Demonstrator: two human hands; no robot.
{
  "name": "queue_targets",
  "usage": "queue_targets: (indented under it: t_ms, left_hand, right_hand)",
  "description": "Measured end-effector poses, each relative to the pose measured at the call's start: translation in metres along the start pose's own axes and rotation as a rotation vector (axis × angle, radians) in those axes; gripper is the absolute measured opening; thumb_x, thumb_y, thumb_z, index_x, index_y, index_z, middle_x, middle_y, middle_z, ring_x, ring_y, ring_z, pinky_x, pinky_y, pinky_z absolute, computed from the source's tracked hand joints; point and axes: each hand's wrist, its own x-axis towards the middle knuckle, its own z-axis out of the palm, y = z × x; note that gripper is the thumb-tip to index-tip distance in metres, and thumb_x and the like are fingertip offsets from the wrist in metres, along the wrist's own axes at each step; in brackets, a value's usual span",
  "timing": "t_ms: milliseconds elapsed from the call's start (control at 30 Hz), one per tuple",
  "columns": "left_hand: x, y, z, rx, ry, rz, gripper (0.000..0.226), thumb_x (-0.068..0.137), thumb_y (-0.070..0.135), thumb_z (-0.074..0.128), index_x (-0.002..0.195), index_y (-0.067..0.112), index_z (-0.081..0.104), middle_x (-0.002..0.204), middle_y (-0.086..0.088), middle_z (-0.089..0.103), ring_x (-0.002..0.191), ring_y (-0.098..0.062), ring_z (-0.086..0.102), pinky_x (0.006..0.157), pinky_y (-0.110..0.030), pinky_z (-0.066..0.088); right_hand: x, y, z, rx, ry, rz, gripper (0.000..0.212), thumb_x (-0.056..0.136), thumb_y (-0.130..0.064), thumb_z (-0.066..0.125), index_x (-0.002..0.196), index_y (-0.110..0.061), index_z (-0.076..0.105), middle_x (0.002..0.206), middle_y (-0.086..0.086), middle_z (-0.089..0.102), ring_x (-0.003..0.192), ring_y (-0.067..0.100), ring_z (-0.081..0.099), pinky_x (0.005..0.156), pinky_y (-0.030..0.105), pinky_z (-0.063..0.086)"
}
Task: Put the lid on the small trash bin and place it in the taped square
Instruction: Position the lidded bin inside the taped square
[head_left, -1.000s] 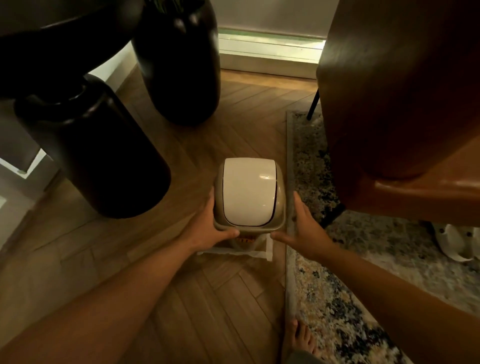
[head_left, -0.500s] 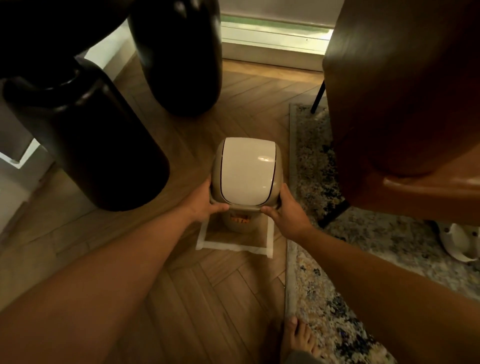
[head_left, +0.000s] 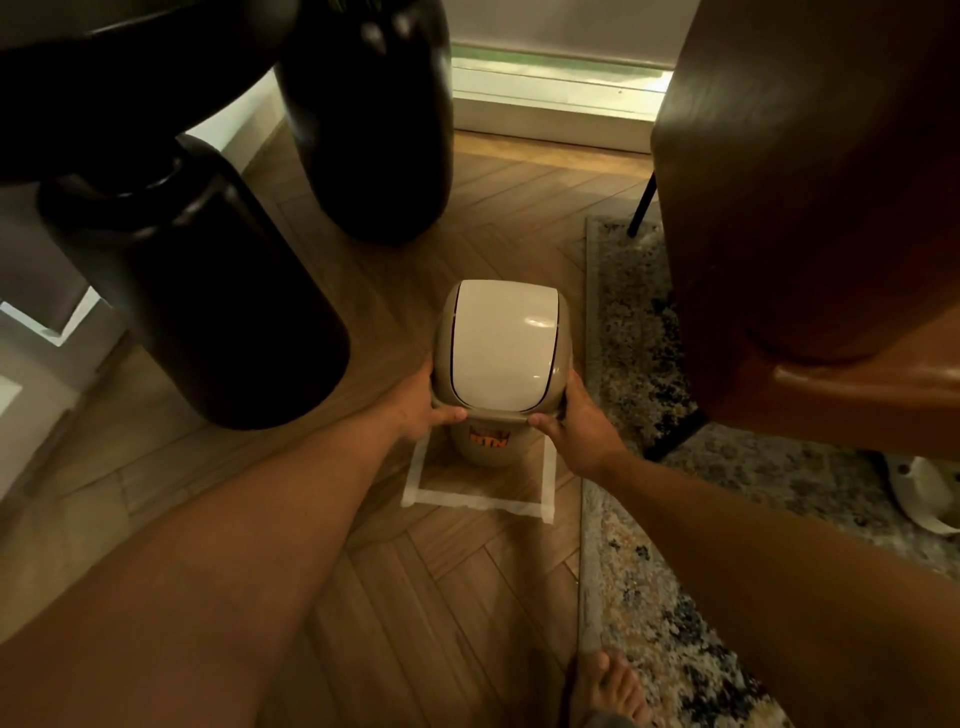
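Observation:
The small beige trash bin (head_left: 488, 451) stands on the wood floor with its swing lid (head_left: 501, 347) seated on top, white flap shut. An orange label shows on the bin's front. My left hand (head_left: 420, 405) grips the lid's left rim and my right hand (head_left: 576, 423) grips its right rim, thumbs on the front edge. The white taped square (head_left: 475, 500) lies under and in front of the bin; its near and side strips show, its far side is hidden by the bin.
Two tall black vases (head_left: 208, 312) (head_left: 369, 119) stand to the left and behind. A brown leather chair (head_left: 810, 208) overhangs at the right, above a patterned rug (head_left: 639, 322). My bare foot (head_left: 608, 691) is at the bottom edge.
Both hands closed in from beside the bin onto the lid's rim. The bin now sits farther back, so more of the taped square shows in front of it.

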Motion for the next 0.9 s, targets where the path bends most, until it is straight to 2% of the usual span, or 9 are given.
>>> queue_targets:
  t_ms: [167, 300, 367, 433, 500, 567, 600, 767, 900]
  left_hand:
    - [-0.001, 0.002, -0.001, 0.021, 0.005, -0.004, 0.111, 0.078, 0.029, 0.086, 0.161, 0.026, 0.013, 0.161, 0.0, 0.034, 0.148, -0.02, 0.029, 0.113, -0.028, 0.023]
    - [-0.003, 0.003, 0.001, 0.011, 0.015, 0.002, 0.111, 0.077, 0.027, 0.086, 0.161, 0.027, 0.012, 0.161, 0.0, 0.035, 0.147, -0.02, 0.031, 0.114, -0.03, 0.026]
    - [-0.004, 0.003, 0.002, 0.01, 0.055, 0.022, 0.112, 0.076, 0.026, 0.087, 0.16, 0.025, 0.013, 0.161, -0.001, 0.035, 0.148, -0.021, 0.031, 0.116, -0.031, 0.026]
    - [-0.008, 0.004, 0.005, 0.02, 0.108, 0.041, 0.119, 0.074, 0.027, 0.088, 0.161, 0.028, 0.007, 0.163, -0.001, 0.03, 0.149, -0.021, 0.028, 0.12, -0.041, 0.027]
    - [-0.013, 0.007, 0.005, 0.078, 0.183, 0.062, 0.128, 0.072, 0.032, 0.089, 0.159, 0.034, -0.003, 0.167, -0.001, 0.018, 0.151, -0.021, 0.021, 0.12, -0.046, 0.024]
    - [-0.016, 0.007, 0.004, 0.168, 0.227, 0.125, 0.131, 0.07, 0.038, 0.089, 0.158, 0.038, -0.008, 0.169, 0.003, 0.005, 0.153, -0.02, 0.011, 0.117, -0.044, 0.019]
    - [-0.017, 0.007, 0.003, 0.206, 0.215, 0.163, 0.132, 0.071, 0.04, 0.089, 0.158, 0.039, -0.01, 0.17, 0.005, 0.0, 0.153, -0.019, 0.007, 0.117, -0.044, 0.018]
    - [-0.017, 0.006, 0.002, 0.283, 0.151, 0.223, 0.124, 0.078, 0.035, 0.084, 0.159, 0.037, -0.01, 0.17, 0.005, -0.007, 0.152, -0.016, 0.001, 0.117, -0.04, 0.013]
    - [-0.018, 0.006, 0.002, 0.238, 0.183, 0.227, 0.117, 0.081, 0.027, 0.082, 0.16, 0.034, -0.004, 0.17, 0.005, 0.0, 0.153, -0.015, 0.003, 0.118, -0.036, 0.011]
  right_hand:
    - [0.001, 0.003, 0.001, 0.021, 0.002, -0.008, 0.083, 0.094, -0.02, 0.073, 0.161, -0.022, 0.023, 0.158, 0.004, 0.044, 0.143, 0.02, 0.045, 0.117, 0.043, 0.04]
    - [0.004, 0.007, 0.002, 0.02, -0.038, 0.052, 0.088, 0.095, -0.026, 0.072, 0.162, -0.031, 0.015, 0.156, 0.001, 0.049, 0.14, 0.019, 0.048, 0.112, 0.034, 0.041]
    - [0.007, 0.008, 0.002, 0.009, -0.034, 0.065, 0.09, 0.094, -0.027, 0.074, 0.163, -0.029, 0.016, 0.157, 0.002, 0.048, 0.141, 0.021, 0.047, 0.115, 0.039, 0.041]
    - [0.009, 0.011, 0.001, -0.055, 0.022, 0.058, 0.095, 0.088, -0.031, 0.08, 0.162, -0.022, 0.02, 0.16, 0.006, 0.04, 0.145, 0.025, 0.042, 0.118, 0.046, 0.039]
    - [0.01, 0.013, -0.002, -0.14, 0.085, 0.036, 0.11, 0.083, -0.04, 0.084, 0.163, -0.017, 0.012, 0.167, 0.009, 0.024, 0.154, 0.028, 0.027, 0.122, 0.048, 0.031]
    - [0.01, 0.014, -0.005, -0.231, 0.104, -0.029, 0.125, 0.079, -0.048, 0.084, 0.164, -0.023, -0.004, 0.174, 0.007, 0.003, 0.159, 0.027, 0.008, 0.121, 0.047, 0.022]
    - [0.01, 0.014, -0.005, -0.268, 0.1, -0.074, 0.128, 0.078, -0.049, 0.084, 0.163, -0.028, -0.009, 0.174, 0.004, -0.003, 0.158, 0.026, 0.008, 0.118, 0.046, 0.024]
    - [0.009, 0.018, -0.007, -0.354, 0.034, -0.163, 0.127, 0.083, -0.038, 0.083, 0.157, -0.048, -0.019, 0.173, -0.008, -0.013, 0.149, 0.026, 0.037, 0.107, 0.049, 0.046]
    - [0.01, 0.022, -0.009, -0.361, 0.05, -0.156, 0.123, 0.085, -0.035, 0.082, 0.159, -0.047, -0.017, 0.174, -0.005, -0.006, 0.143, 0.027, 0.046, 0.103, 0.048, 0.05]
